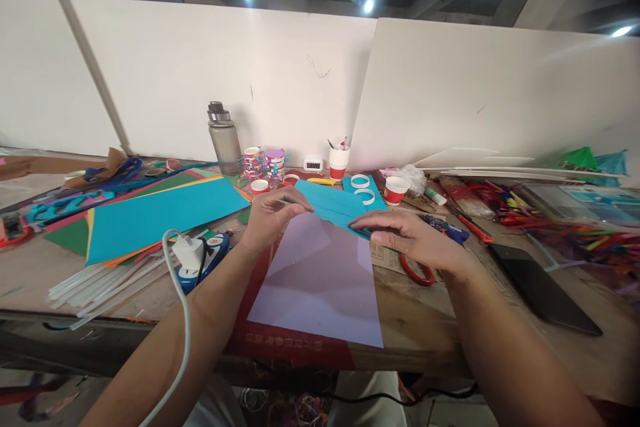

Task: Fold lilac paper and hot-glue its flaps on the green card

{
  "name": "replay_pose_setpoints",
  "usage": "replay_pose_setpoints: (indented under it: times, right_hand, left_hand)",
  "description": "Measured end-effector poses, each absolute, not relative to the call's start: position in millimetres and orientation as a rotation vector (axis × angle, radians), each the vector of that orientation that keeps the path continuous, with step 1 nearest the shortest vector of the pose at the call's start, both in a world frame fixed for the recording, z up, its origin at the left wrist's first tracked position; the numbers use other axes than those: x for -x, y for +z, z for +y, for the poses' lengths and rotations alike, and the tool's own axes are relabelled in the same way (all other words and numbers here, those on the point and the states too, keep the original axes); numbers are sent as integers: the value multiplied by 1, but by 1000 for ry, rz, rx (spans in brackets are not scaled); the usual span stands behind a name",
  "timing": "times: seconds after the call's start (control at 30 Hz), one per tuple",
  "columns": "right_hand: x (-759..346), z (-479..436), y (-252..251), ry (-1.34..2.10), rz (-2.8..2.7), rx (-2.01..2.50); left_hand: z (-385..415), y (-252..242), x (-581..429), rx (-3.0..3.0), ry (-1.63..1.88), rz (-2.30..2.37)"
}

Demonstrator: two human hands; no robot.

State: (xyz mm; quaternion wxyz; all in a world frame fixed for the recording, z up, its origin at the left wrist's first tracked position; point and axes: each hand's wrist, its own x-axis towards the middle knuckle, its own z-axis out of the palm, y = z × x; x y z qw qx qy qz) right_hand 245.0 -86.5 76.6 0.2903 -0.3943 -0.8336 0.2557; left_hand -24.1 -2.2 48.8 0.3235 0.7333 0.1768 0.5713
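A lilac sheet of paper (320,280) lies on the table in front of me, on top of a red board (287,347). A folded teal sheet (333,203) lies across its far edge. My left hand (273,217) pinches the left end of the teal sheet, fingers closed on its edge. My right hand (407,237) lies flat with fingers stretched out, pressing the teal sheet's right end down. Red-handled scissors (417,273) poke out from under my right wrist.
A stack of coloured sheets (160,213) lies to the left, with glue sticks (100,283), a blue glue gun (207,257) and a white charger cable (183,320). A bottle (224,140), paper cups (395,190), tape rings (363,188) stand behind. A black phone (543,290) lies right.
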Motion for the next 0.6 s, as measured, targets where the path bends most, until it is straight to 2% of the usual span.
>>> replay_pose_setpoints:
  times: [0.17, 0.43, 0.6]
  right_hand:
    - [-251, -85, 78, 657, -2160, 1082]
    - [-255, -82, 74, 550, -2095, 1165]
    - [-255, -83, 77, 650, -2136, 1053]
  left_hand:
    - [0, 47, 23, -1864, 1613, 477]
    - [1, 43, 25, -1883, 1565, 613]
    - [6, 44, 25, -1781, 1688, 638]
